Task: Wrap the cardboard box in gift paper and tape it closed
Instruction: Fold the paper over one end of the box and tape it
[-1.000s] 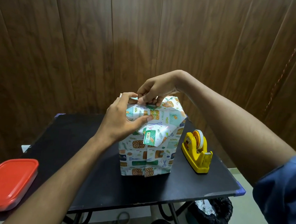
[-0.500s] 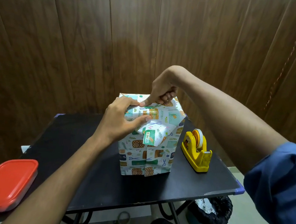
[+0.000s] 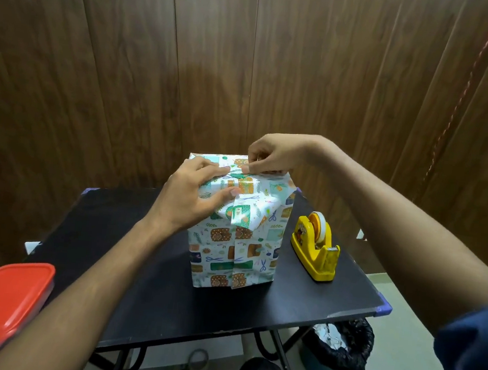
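A tall box wrapped in white gift paper [image 3: 234,255] with green and brown prints stands upright in the middle of the black table [image 3: 166,296]. My left hand [image 3: 189,196] presses on the folded paper at the box's upper front, thumb on a folded flap. My right hand [image 3: 272,157] sits at the top front edge, thumb and fingers pinching the paper fold there. A loose triangular flap hangs down the front face. The cardboard itself is hidden under the paper.
A yellow tape dispenser [image 3: 317,248] stands on the table right of the box. A red-lidded container [image 3: 1,304] sits at the lower left. A bin with a black liner [image 3: 337,352] stands on the floor under the table's right corner. A wooden wall is behind.
My right hand has shifted right along the box's top edge and now pinches the fold. My left hand stays pressed on the front paper.
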